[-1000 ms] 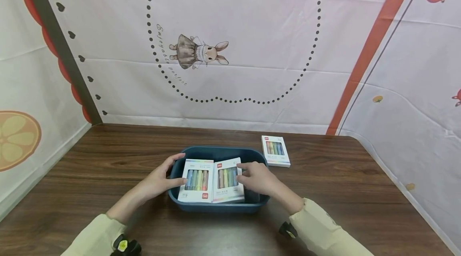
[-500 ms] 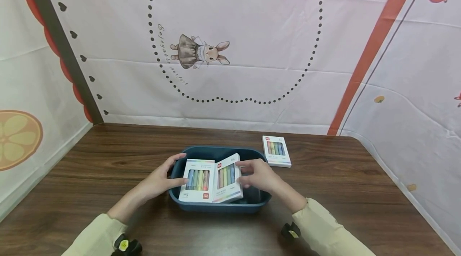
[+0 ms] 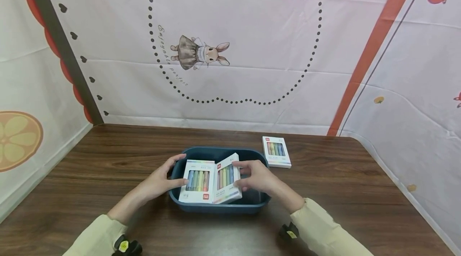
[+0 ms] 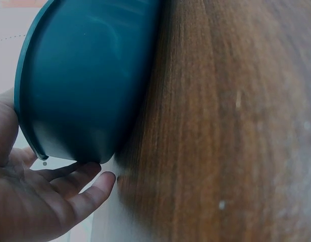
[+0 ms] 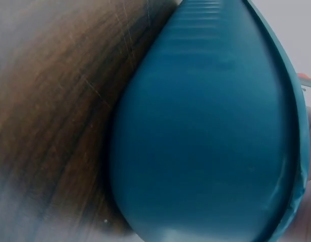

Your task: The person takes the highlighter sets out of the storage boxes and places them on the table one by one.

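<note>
A dark blue plastic basket [image 3: 217,208] stands on the table with two white crayon boxes in it, colored sticks showing through their windows. My left hand [image 3: 158,180] holds the basket's left end, fingers along the outside wall and thumb over the rim at the left crayon box [image 3: 197,197]. That box lies face up. Beside it the right crayon box [image 3: 224,194] leans, its right side raised. My right hand [image 3: 260,177] pinches this box by its right edge, inside the basket. In the right wrist view the basket's outer wall [image 5: 201,121] hides most of that hand.
Another white crayon box [image 3: 276,160] lies on the brown wooden table [image 3: 126,148], behind the basket's right end. A printed white cloth [image 3: 252,28] hangs at the back and both sides.
The right crayon box has tilted, its right side rising and shifting left, with my right hand moving from its face to its right edge. The left hand stays at the basket's end.
</note>
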{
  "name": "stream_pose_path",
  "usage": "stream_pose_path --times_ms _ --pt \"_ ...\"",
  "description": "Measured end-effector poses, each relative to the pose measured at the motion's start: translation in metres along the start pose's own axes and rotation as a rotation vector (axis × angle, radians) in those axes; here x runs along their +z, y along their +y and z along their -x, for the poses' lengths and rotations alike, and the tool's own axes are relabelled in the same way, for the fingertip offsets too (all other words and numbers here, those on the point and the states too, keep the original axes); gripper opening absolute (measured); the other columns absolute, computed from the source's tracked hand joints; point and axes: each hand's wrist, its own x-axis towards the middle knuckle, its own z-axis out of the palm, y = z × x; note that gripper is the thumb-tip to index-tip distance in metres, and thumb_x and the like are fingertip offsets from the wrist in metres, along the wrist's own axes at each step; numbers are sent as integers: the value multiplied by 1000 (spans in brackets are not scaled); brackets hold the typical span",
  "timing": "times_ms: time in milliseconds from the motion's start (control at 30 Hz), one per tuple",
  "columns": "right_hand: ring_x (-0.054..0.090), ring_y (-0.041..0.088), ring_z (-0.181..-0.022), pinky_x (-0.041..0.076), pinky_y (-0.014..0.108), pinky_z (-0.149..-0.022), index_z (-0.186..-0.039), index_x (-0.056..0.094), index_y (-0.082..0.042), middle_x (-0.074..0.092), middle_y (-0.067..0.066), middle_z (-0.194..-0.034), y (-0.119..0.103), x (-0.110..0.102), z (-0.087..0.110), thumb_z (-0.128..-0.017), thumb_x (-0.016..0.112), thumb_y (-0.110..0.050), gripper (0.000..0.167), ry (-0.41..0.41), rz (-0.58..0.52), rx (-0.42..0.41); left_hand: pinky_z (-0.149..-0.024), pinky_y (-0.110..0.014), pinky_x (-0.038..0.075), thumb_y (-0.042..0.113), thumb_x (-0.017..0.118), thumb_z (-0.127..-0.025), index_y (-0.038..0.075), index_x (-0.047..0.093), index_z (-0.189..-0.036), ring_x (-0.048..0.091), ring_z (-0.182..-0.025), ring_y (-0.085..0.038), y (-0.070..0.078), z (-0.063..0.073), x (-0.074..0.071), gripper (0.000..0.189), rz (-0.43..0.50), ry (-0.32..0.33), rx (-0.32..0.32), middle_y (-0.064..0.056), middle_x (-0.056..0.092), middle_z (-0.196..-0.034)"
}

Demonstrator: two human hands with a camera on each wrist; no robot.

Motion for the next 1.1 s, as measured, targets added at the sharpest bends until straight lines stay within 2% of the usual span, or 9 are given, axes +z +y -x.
stream_pose_path --times_ms 300,767,1100 --pt "62 20 -85 54 31 -66 -129 51 -6 57 20 -117 1 -3 1 -76 69 0 57 30 -77 26 -96 -65 23 30 69 -80 15 25 -141 23 -130 -44 -1 -1 1 77 0 3 4 -20 23 -146" --pt "63 21 -87 54 32 -68 -130 50 -6 56 21 -119 1 -7 3 -76 69 1 58 49 -109 30 -96 -66 22 30 69 -81 16 25 -141 20 -131 -45 -1 -1 0 76 1 1 3 -19 22 -146" --pt "63 20 -84 54 33 -68 -130 49 -7 58 19 -113 2 -10 3 -75 68 3 60 52 -164 31 -96 -66 22 28 68 -82 16 25 -141 20 -131 -45 0 -1 0 74 -4 4 -4 -20 22 -146"
